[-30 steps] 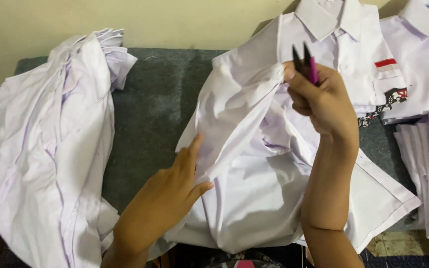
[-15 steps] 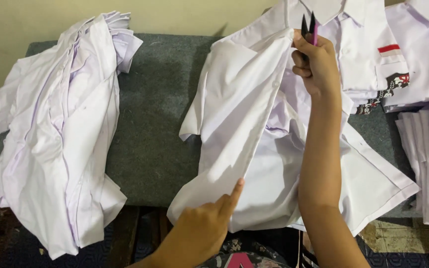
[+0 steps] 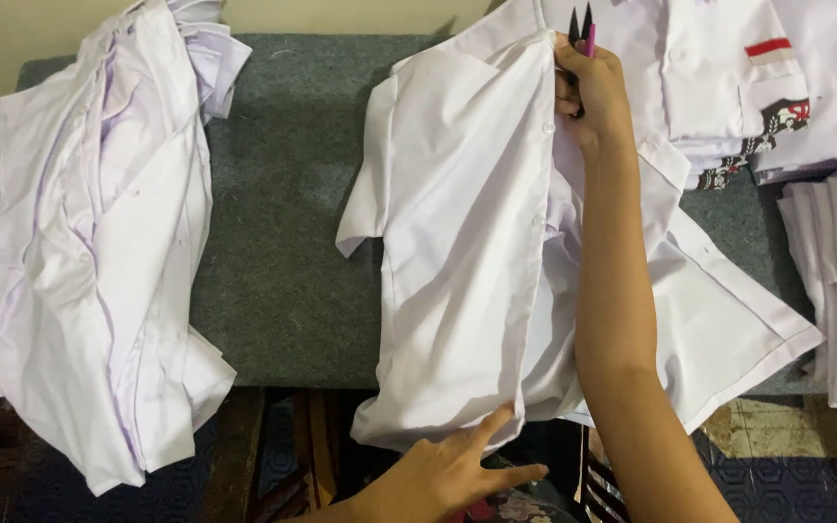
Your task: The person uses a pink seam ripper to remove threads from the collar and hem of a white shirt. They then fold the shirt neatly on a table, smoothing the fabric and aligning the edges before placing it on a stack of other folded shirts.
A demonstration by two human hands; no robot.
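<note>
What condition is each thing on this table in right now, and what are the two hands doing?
White shirt: spread on the table, front panel pulled straight, hem hanging over the near edge.
Right hand: pinching the shirt's front edge near the collar, holding small snips with points up.
Left hand: fingers touching the shirt's hem.
Loose shirt pile: heaped and crumpled on the left.
Folded shirts: stacked at the far right.
Grey table cover: lying flat.

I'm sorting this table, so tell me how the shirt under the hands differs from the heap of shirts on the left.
The shirt is a single garment spread open and fairly flat; the heap is several shirts crumpled on one another. The right hand, which also holds a small cutter, grips the shirt's front edge and the left hand touches its hem; no hand touches the heap. Both are white and overhang the grey table.
</note>
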